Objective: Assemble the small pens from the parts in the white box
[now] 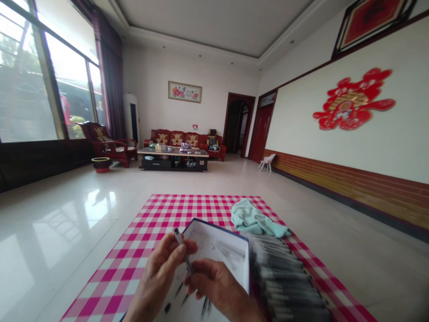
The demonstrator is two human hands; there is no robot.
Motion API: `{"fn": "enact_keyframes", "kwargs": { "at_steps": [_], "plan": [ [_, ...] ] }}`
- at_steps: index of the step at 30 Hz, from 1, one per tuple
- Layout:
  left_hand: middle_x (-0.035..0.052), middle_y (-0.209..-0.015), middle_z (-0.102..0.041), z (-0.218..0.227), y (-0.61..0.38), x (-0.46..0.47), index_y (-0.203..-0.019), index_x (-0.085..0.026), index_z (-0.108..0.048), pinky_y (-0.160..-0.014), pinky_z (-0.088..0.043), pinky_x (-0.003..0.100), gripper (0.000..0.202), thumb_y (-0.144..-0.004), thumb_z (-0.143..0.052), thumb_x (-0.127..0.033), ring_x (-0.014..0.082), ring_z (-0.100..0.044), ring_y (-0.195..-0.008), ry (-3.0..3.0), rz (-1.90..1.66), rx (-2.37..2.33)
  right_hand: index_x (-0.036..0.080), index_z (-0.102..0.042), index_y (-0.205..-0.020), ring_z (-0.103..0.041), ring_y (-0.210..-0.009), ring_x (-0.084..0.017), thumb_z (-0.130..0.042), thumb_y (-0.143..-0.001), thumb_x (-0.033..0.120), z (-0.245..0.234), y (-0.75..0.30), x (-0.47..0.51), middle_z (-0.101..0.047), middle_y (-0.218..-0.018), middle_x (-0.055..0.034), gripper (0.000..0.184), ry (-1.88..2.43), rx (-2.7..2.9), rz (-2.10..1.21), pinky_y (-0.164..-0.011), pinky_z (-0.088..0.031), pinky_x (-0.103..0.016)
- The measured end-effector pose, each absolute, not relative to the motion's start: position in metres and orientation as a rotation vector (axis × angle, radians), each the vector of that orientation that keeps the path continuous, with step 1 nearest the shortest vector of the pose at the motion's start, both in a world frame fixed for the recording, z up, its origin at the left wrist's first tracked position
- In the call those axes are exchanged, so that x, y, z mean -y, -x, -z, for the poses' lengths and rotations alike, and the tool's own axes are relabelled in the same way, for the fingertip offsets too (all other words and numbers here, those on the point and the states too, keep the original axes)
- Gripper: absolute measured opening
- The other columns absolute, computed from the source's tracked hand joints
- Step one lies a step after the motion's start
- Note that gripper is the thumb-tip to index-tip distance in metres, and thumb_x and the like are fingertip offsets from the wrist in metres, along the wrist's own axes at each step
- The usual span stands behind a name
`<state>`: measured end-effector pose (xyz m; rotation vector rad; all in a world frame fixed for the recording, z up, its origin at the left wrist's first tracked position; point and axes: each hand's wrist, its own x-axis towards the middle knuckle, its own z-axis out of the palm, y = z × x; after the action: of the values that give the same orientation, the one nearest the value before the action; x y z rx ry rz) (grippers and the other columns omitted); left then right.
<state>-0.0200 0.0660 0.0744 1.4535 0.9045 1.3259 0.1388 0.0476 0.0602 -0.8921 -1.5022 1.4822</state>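
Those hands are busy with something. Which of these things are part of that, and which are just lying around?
Part of the work: left hand, right hand, slim grey pen, white blue-edged box, blurred row of dark pens.

Just lying around: crumpled mint-green cloth, pink-and-white checked cloth, red wooden sofa, dark coffee table.

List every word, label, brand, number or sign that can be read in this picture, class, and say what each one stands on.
Nothing can be read for certain.
The framed floral picture: small marks, too small to read.
The red paper-cut wall ornament: no readable text.
The pen: any marking too small to read.
The row of dark pens: too blurred to read.
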Motion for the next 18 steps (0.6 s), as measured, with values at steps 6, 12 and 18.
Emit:
{"fn": "enact_keyframes", "kwargs": {
  "at_steps": [6,12,18],
  "plan": [
    [0.0155,-0.139,-0.042,-0.063,0.026,-0.078,-0.132,-0.021,-0.037,-0.092,-0.040,0.054,0.053,-0.084,-0.050,-0.036,0.0352,-0.041,-0.124,-1.996,-1.514,-1.667,0.015,-0.064,-0.066,-0.050,-0.055,-0.011,-0.047,-0.077,0.016,-0.052,-0.135,-0.052,-0.057,-0.058,0.0014,0.020,1.189,1.545,-1.111,-0.053,-0.037,-0.023],
    [0.0037,-0.107,-0.067,-0.070,0.023,-0.067,-0.104,-0.030,-0.062,-0.093,-0.039,0.048,0.024,-0.084,-0.050,-0.025,0.0287,-0.057,-0.106,-2.727,-0.744,-1.297,0.015,-0.062,-0.064,-0.047,-0.054,-0.010,-0.048,-0.076,0.017,-0.052,-0.142,-0.050,-0.053,-0.057,0.0027,0.019,1.234,1.620,-1.105,-0.052,-0.035,-0.022],
    [0.0016,-0.080,-0.063,-0.072,0.009,-0.056,-0.099,-0.027,-0.062,-0.058,-0.042,0.021,0.028,-0.092,-0.036,-0.022,0.0133,-0.061,-0.066,-2.532,-0.615,-1.217,0.014,-0.068,-0.084,-0.054,-0.055,-0.009,-0.050,-0.080,0.027,-0.061,-0.164,-0.057,-0.060,-0.063,0.0006,0.022,1.122,1.639,-1.384,-0.057,-0.043,-0.021]
  ]
}}
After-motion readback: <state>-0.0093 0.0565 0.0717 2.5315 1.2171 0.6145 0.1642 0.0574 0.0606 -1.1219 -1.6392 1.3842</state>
